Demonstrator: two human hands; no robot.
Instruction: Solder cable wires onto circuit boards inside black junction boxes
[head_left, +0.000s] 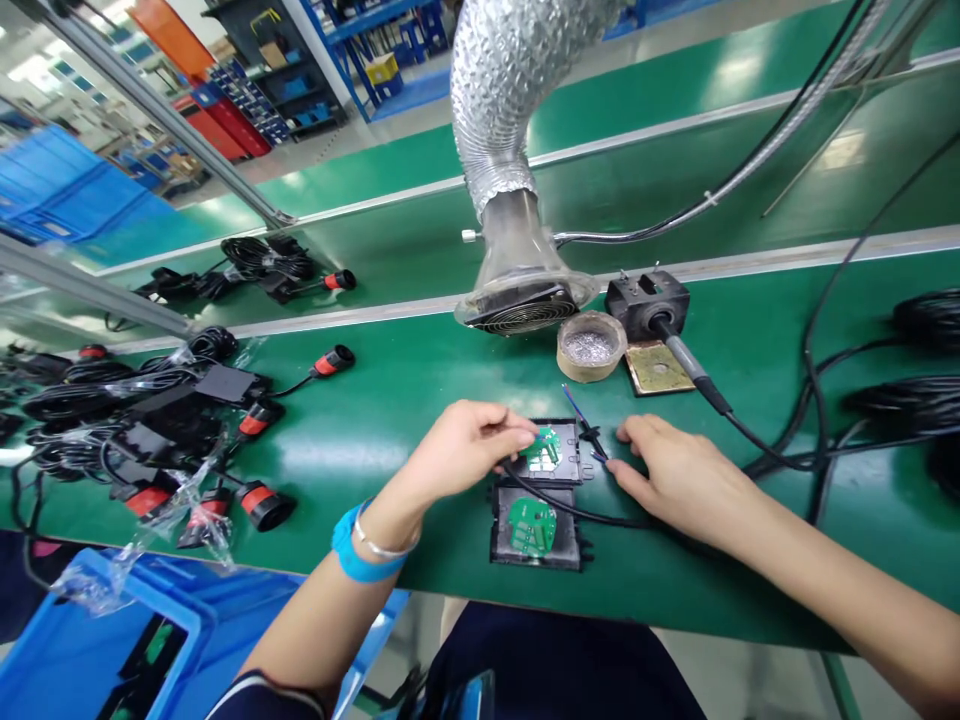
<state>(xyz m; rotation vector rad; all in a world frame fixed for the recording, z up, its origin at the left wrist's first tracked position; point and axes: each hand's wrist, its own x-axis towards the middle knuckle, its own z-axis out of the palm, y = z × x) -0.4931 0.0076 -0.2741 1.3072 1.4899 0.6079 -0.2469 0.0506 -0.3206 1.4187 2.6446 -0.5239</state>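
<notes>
My left hand (480, 440) is closed in a pinch on the end of a black cable (574, 512), over the upper green circuit board (546, 450). That board sits in a black plastic housing half (571, 440). A second circuit board (532, 527) lies in the housing half (504, 545) nearer to me. My right hand (671, 470) rests just right of the upper housing, thumb and index finger apart. By its fingertips lies a short black cable piece with a strain relief (591, 436) and thin blue wires (571, 400). Whether the thumb touches it is unclear.
Behind the boards stand a fume extractor (525, 290), a round tub of shiny metal bits (589, 347) and a soldering iron (686, 360) in its holder (649, 300). Cables with red-ringed connectors (262, 505) pile up at left. A blue crate (187, 620) stands below the table edge.
</notes>
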